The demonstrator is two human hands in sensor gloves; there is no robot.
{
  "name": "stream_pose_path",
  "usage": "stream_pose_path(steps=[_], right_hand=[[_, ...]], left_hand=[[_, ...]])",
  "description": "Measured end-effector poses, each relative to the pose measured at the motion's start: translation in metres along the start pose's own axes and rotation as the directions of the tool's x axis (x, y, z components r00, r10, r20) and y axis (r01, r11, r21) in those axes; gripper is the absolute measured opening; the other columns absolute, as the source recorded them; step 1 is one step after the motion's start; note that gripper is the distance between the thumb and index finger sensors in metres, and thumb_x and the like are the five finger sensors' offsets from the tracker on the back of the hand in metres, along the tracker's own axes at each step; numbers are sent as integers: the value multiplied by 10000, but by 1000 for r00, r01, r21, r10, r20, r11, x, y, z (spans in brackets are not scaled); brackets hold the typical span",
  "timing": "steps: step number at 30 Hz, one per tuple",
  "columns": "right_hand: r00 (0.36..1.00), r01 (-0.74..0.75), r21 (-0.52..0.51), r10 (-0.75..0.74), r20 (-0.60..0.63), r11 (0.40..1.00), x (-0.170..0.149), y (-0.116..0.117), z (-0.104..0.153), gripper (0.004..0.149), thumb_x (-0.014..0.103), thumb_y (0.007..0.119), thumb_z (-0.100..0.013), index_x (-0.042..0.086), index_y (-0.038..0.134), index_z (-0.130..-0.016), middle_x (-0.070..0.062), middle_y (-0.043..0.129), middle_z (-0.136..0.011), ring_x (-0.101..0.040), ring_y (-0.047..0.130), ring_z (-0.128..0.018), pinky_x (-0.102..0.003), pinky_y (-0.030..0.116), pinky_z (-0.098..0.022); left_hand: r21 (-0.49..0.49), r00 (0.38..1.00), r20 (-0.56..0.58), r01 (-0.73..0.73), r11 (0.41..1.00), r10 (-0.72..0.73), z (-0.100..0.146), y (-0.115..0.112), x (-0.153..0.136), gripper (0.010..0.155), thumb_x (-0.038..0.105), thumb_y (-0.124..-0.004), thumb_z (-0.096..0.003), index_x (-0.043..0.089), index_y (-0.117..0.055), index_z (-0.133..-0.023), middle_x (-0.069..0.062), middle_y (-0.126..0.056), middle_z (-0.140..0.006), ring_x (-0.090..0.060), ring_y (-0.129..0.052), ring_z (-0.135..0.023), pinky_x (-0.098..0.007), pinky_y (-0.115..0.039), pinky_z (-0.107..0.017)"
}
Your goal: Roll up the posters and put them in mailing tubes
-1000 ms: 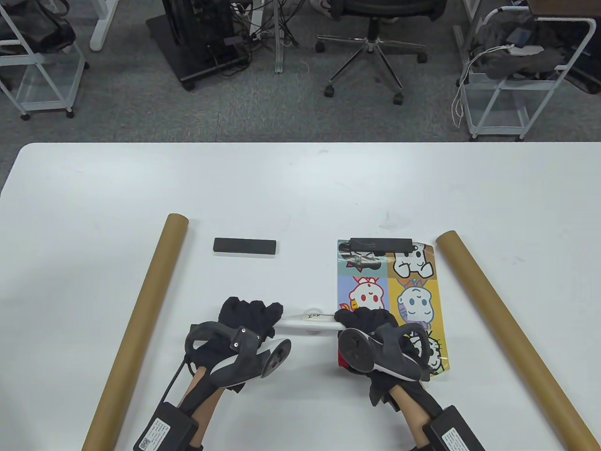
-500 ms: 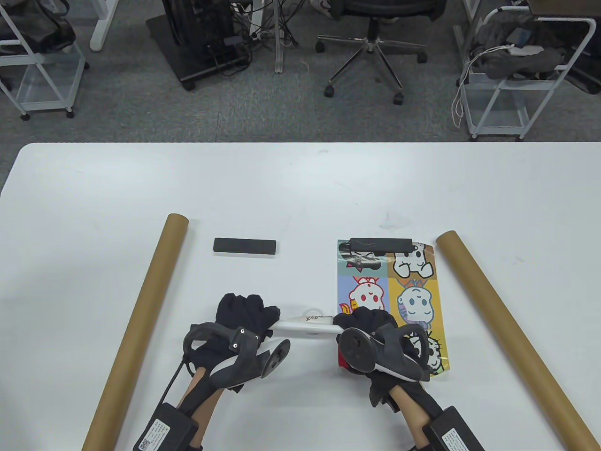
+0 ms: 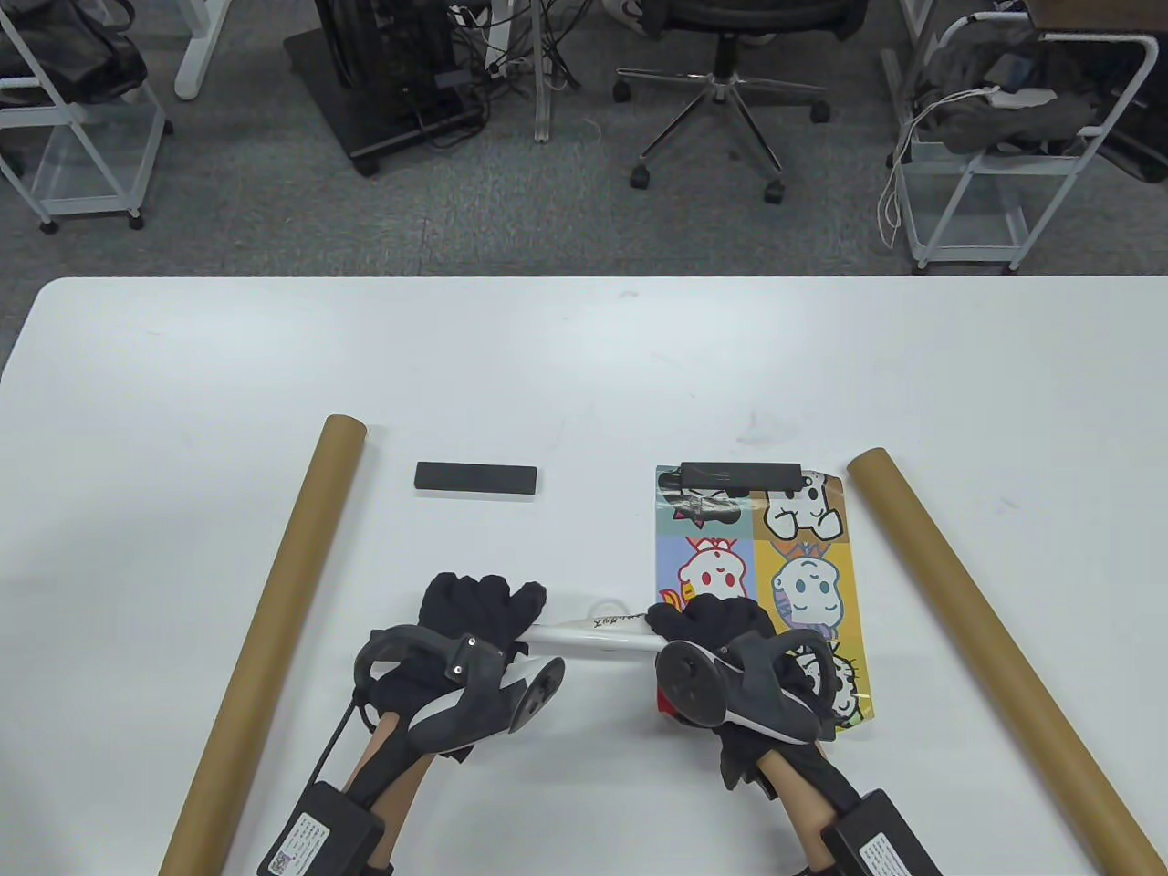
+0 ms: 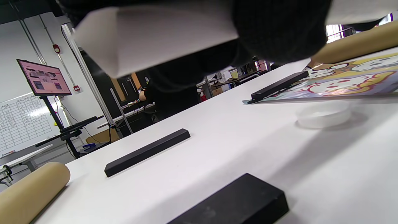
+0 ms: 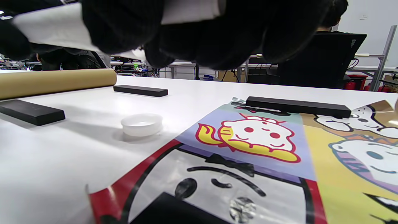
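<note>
Two gloved hands hold one rolled poster [image 3: 593,631] between them, low in the middle of the table view. The left hand [image 3: 474,620] grips its left end and the right hand [image 3: 716,630] its right end, fingers curled around the white roll, which is raised off the table [image 3: 584,365].

From above, only a short white stretch with dark lettering shows between the gloves. The left wrist view adds what the overhead cannot: the roll's open end [image 4: 149,37] juts past the black fingers [image 4: 276,31] at the top of the frame, clear of the tabletop. In the right wrist view the fingers [image 5: 217,34] wrap the roll [image 5: 53,28] along the upper edge.

Beneath the roll, a small white cap [image 3: 607,607] peeks out in the table view; both wrist views show it plainly as a shallow round lid [image 5: 141,124] lying on the table beside the flat poster's edge.

A flat cartoon poster [image 3: 757,566] lies under and beyond the right hand, with a black bar [image 3: 741,474] across its far edge. A second black bar [image 3: 475,478] lies alone, left of centre. A third black block [image 4: 236,202] appears only in the wrist views, probably hidden under the left hand from above.

One brown mailing tube [image 3: 274,630] runs along the left side and another tube [image 3: 985,639] slants down the right. Beyond the table edge, an office chair [image 3: 721,91] stands on grey carpet.
</note>
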State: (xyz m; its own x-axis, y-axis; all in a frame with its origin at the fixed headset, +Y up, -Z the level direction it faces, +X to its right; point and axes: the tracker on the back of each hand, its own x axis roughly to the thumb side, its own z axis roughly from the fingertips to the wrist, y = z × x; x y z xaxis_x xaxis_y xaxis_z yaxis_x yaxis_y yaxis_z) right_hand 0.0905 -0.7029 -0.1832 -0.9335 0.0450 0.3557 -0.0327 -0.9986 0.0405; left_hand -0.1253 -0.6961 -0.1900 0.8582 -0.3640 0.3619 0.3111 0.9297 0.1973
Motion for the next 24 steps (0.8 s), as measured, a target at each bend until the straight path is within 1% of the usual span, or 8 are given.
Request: stream_pose_path(steps=[2, 7, 12, 16, 18, 21, 24], right_hand=[[1000, 7, -4, -7, 1, 1000, -1, 0, 0, 566, 357, 726, -457, 168, 687, -989, -33, 847, -754, -300, 919, -654, -638, 683, -665], [1000, 10, 8, -10, -3, 1000, -2, 1, -1, 555, 354, 709, -465, 166, 694, -987, -18, 878, -727, -287, 946, -624, -625, 699, -659], [999, 34, 21, -34, -8, 999, -2, 1, 0, 528, 328, 661, -504, 148, 642, -1000, -54, 814, -756, -312, 885, -596, -658, 662, -664], [1000, 20, 21, -20, -7, 1000, -3, 1, 0, 566, 392, 701, -477, 154, 641, -988, -34, 808, -734, -292, 877, -563, -651, 671, -661], [1000, 22, 24, -22, -1, 999, -4, 1, 0, 619, 446, 708, -447, 153, 641, -988, -32, 807, -733, -289, 877, -561, -651, 674, -660], [999, 38, 27, -38, 6, 999, -5, 1, 0, 645, 460, 726, -431, 150, 640, -990, -33, 806, -734, -289, 877, -560, -650, 676, -660], [999, 39, 14, -39, 3, 999, -5, 1, 0, 653, 477, 711, -424, 149, 649, -985, -31, 811, -722, -287, 878, -550, -650, 679, -656]], left_hand=[[8, 1000, -5, 0, 1000, 0, 0, 0, -1, 627, 479, -742, -418, 382, -664, -1032, 157, -887, -807, -103, -985, -719, -462, -773, -761], [0, 1000, 0, -20, 1000, 20, 0, -2, -1, 613, 473, -719, -428, 381, -667, -1032, 167, -915, -791, -99, -1007, -702, -449, -783, -756], [0, 1000, 4, -23, 1000, 23, 0, -1, 0, 541, 462, -686, -449, 399, -691, -986, 142, -912, -773, -121, -990, -651, -471, -770, -753], [-3, 1000, 9, -29, 1000, 29, 0, -1, 0, 509, 465, -679, -456, 403, -705, -961, 139, -913, -764, -123, -987, -629, -470, -774, -750], [-8, 999, 10, -31, 999, 31, 0, -1, 1, 497, 465, -679, -457, 401, -716, -949, 138, -915, -763, -122, -991, -623, -468, -777, -747], [-6, 1000, 9, -28, 1000, 28, 1, -1, 1, 493, 465, -681, -457, 401, -722, -944, 137, -918, -759, -123, -991, -620, -467, -781, -743], [-4, 999, 10, -31, 999, 32, 0, -1, 1, 495, 468, -682, -457, 401, -721, -946, 137, -920, -756, -120, -992, -614, -465, -783, -742]])
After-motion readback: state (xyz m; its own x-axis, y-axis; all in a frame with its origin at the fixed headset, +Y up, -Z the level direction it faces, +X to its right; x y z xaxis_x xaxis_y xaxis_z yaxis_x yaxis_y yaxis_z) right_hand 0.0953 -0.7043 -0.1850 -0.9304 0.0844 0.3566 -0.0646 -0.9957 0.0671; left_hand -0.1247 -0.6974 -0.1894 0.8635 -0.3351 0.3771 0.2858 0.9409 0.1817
